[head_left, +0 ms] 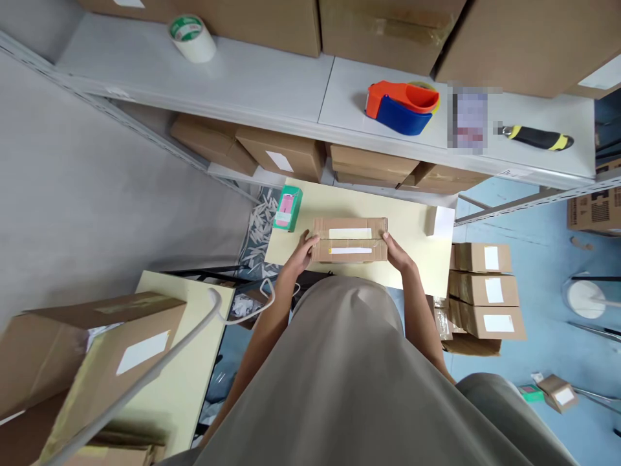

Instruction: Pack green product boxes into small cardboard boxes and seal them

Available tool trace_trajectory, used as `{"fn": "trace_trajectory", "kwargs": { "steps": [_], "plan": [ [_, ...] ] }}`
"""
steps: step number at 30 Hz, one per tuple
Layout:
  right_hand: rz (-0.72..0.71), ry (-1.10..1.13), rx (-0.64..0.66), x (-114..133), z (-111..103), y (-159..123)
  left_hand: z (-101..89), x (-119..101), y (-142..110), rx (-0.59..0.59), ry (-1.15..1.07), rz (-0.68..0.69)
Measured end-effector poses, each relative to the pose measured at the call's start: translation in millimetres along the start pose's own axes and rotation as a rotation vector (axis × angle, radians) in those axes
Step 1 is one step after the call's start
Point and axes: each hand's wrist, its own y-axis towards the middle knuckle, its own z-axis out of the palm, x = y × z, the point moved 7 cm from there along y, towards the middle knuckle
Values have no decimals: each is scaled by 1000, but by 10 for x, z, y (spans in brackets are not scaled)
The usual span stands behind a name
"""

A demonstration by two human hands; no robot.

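A small cardboard box with two white labels is held level over the front of the pale yellow table. My left hand grips its left end, thumb on top. At the opposite end my right hand grips the box too, with the thumb near the top corner; its other fingers are mostly hidden. Just beyond my left hand lies a green box with a pink picture. A small white box stands at the table's right edge.
On the grey shelf ahead are a tape roll, an orange and blue tape dispenser and a utility knife. Stacked boxes stand right. An open carton and a white cable are at left.
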Motion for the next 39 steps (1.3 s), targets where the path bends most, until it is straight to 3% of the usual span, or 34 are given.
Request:
{"fn": "trace_trajectory", "kwargs": {
  "steps": [4, 7, 11, 17, 22, 28, 33, 36, 39],
  "plan": [
    [64, 183, 160, -129, 124, 78, 91, 185, 55, 179, -145, -124],
    [106, 210, 215, -124, 139, 117, 87, 205, 95, 187, -170, -140],
    [44, 193, 258, 16, 155, 75, 99, 177, 119, 217, -153, -143],
    [30, 11, 96, -2, 68, -46, 129, 127, 143, 285, -55, -93],
    [4, -98, 19, -31, 34, 103, 137, 99, 292, 252, -21, -52],
    [7, -115, -196, -120, -10, 249, -59, 147, 417, 23, 96, -24],
    [27, -109, -386, -146, -179, 330, -101, 33, 458, -17, 180, 51],
    [82, -215, -410, -87, -242, 322, -129, -106, 467, -56, 302, 72],
    [109, -481, -462, 80, -227, 218, -124, -287, 455, -75, 449, 146]
  ]
}}
